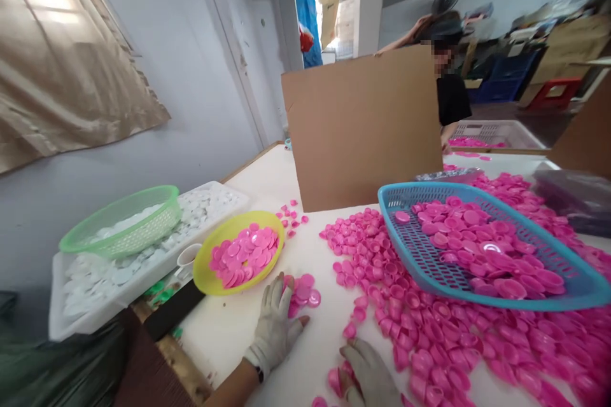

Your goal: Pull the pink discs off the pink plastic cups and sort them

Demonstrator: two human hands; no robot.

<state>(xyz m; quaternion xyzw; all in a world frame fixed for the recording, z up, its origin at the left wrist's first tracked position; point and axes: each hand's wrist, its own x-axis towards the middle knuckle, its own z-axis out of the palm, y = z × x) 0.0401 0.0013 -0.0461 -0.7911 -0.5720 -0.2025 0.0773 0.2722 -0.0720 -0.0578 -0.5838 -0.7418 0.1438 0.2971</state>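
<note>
My left hand (275, 329), in a pale fingerless-tipped glove, lies on the white table with its fingers stretched out. Its fingertips reach a small pile of flat pink discs (305, 292). At the bottom edge my right hand (375, 374), gloved alike, is curled, with a pink cap (345, 369) between thumb and fingers; part of that hand is cut off by the frame. Just beyond my left hand stands a yellow bowl (203, 280) of pink discs. A large heap of pink cup-shaped caps (420, 318) spreads to the right of my right hand.
A blue basket (420, 283) holding pink pieces sits on the heap. At left, a white tray (57, 305) of white pieces carries a green basket (119, 241). A cardboard sheet (363, 133) stands upright across the table, a person (451, 98) behind it. A white cup (188, 257) is beside the bowl.
</note>
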